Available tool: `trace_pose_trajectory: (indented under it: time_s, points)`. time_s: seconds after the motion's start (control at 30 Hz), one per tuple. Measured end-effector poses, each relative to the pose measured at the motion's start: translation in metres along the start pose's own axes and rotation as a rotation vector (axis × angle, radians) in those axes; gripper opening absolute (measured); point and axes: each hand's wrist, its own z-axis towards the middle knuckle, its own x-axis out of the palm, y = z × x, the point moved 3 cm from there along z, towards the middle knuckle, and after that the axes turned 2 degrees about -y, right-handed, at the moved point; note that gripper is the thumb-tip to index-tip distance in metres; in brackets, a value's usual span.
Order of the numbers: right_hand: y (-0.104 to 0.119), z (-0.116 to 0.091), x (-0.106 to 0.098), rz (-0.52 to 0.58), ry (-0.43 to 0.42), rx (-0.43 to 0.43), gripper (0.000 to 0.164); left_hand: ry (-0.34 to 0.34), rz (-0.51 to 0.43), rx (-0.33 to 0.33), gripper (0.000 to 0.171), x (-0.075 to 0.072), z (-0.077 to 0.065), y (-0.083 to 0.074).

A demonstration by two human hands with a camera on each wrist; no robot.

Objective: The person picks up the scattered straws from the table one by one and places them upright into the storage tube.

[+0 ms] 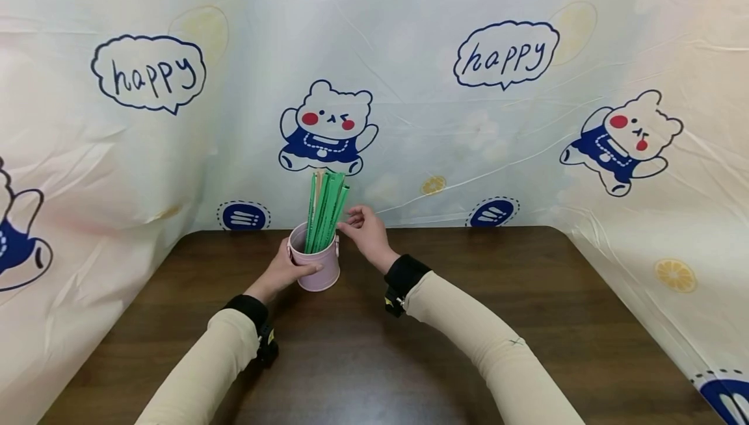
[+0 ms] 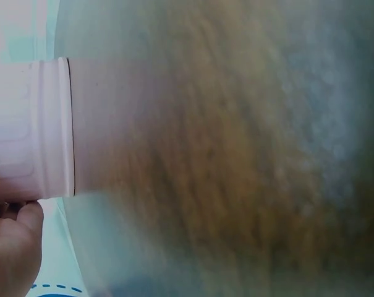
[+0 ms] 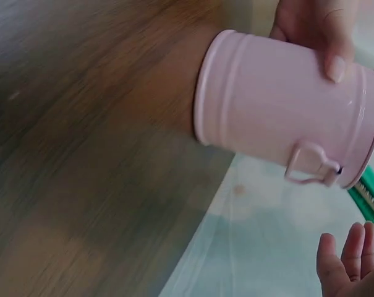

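A small pink metal pail (image 1: 317,273) stands upright on the table, with a bunch of slim green sticks (image 1: 328,214) that look like pencils leaning in it. One or two beige ones show among them. My left hand (image 1: 283,272) grips the pail from its left side, thumb across the front; in the right wrist view the thumb lies on the pail's (image 3: 279,99) wall. Just right of the sticks is my right hand (image 1: 368,235), fingers loosely bent and holding nothing. The right wrist view shows its fingers (image 3: 353,250) spread beneath the pail's rim; whether they touch a stick I cannot tell.
The dark brown wooden table (image 1: 363,360) ends at a back edge shortly behind the pail. A pale curtain (image 1: 409,119) with printed bears and lettering hangs behind it and along both sides. A loop handle (image 3: 311,164) sticks out from the pail's side.
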Motion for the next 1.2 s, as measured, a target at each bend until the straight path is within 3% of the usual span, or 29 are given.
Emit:
trace_pose_trajectory:
  time_s: [0.27, 0.53, 0.77, 1.03, 1.2]
  points:
    - [-0.022, -0.010, -0.020, -0.060, 0.025, 0.036, 0.030, 0.018, -0.031, 0.000, 0.102, -0.003, 0.006, 0.003]
    - [-0.051, -0.032, -0.049, -0.123, 0.084, 0.074, 0.029, 0.027, -0.041, -0.108, 0.108, -0.002, 0.005, 0.007]
    - [-0.067, -0.043, -0.078, -0.218, 0.112, 0.097, 0.027, 0.024, 0.014, -0.047, 0.104, -0.009, 0.003, 0.004]
    - [-0.069, -0.050, -0.106, -0.284, 0.198, 0.148, 0.032, 0.029, 0.064, 0.047, 0.100, -0.021, 0.005, -0.010]
    - [-0.071, -0.048, -0.118, -0.329, 0.239, 0.151, 0.041, 0.026, 0.100, 0.017, 0.114, -0.032, 0.005, -0.013]
